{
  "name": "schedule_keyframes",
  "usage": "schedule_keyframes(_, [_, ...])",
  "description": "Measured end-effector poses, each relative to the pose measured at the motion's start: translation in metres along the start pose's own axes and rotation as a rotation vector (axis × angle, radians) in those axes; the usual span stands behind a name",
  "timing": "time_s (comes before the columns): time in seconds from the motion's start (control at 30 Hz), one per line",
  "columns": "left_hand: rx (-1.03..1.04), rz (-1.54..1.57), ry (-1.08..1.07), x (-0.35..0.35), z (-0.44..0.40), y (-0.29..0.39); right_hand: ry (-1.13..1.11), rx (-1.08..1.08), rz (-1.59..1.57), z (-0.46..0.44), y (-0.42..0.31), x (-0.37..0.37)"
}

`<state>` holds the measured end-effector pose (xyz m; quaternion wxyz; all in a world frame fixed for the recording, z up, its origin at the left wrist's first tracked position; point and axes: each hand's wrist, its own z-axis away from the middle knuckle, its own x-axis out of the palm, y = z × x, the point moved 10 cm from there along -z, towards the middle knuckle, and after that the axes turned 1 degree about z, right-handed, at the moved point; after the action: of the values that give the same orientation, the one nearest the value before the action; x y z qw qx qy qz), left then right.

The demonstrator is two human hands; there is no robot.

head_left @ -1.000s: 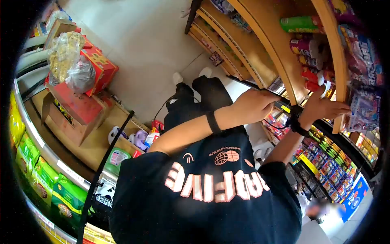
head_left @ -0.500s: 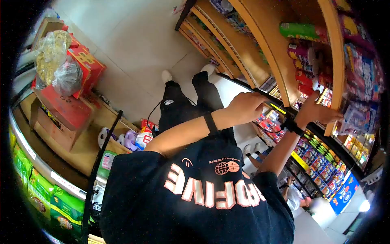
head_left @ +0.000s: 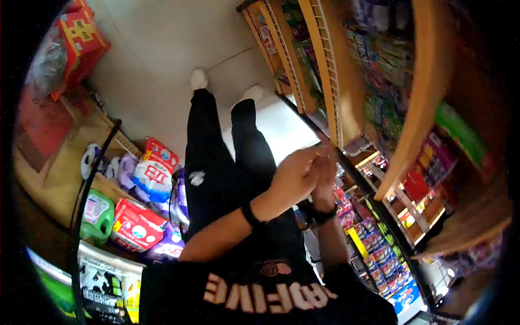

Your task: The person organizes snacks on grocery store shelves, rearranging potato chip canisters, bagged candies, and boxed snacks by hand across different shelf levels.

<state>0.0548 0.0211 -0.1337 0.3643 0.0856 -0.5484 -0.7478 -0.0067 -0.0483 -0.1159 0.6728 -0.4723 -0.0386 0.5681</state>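
Observation:
My left hand [head_left: 294, 176], with a black band on its wrist, is in front of my dark trousers. It meets my right hand [head_left: 326, 181], which has a black watch-like band [head_left: 319, 212] on the wrist. The two hands touch, palm toward palm. The right fingers stretch upward and look slightly blurred; the left fingers lie bent loosely against them. No item shows in either hand, though the space between the palms is hidden.
Wooden shelves [head_left: 414, 108] with packaged snacks rise on the right. On the left, a shelf holds a red-and-white bag [head_left: 154, 176], a green jug [head_left: 97, 216] and purple containers. Red boxes [head_left: 81, 40] are at upper left. Colourful packets [head_left: 374, 249] hang at lower right.
My right hand has left the shelf edge at the right and come down beside my left hand. The left hand has moved left and lower. The whole view has shifted.

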Motion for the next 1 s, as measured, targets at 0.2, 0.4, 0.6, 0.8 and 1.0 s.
schedule_keyframes(0.2, [-0.379,0.163,0.268,-0.069,0.021,-0.103,0.235,0.268,-0.782,-0.163,0.192,0.037])
schedule_keyframes(0.4, [-0.481,0.337,0.369,-0.065,0.037,-0.162,0.305,0.766,-1.642,-0.263,0.263,0.063])
schedule_keyframes(0.6, [-0.527,0.245,0.312,-0.072,0.047,-0.173,0.483,0.506,-1.591,-0.274,0.259,0.057])
schedule_keyframes(0.8, [-0.506,0.286,0.408,-0.106,0.049,-0.171,0.385,0.524,-1.45,-0.167,0.225,0.103])
schedule_keyframes(1.0, [-0.334,0.113,0.393,-0.176,0.034,-0.087,0.067,0.627,-1.095,-0.047,0.157,0.125])
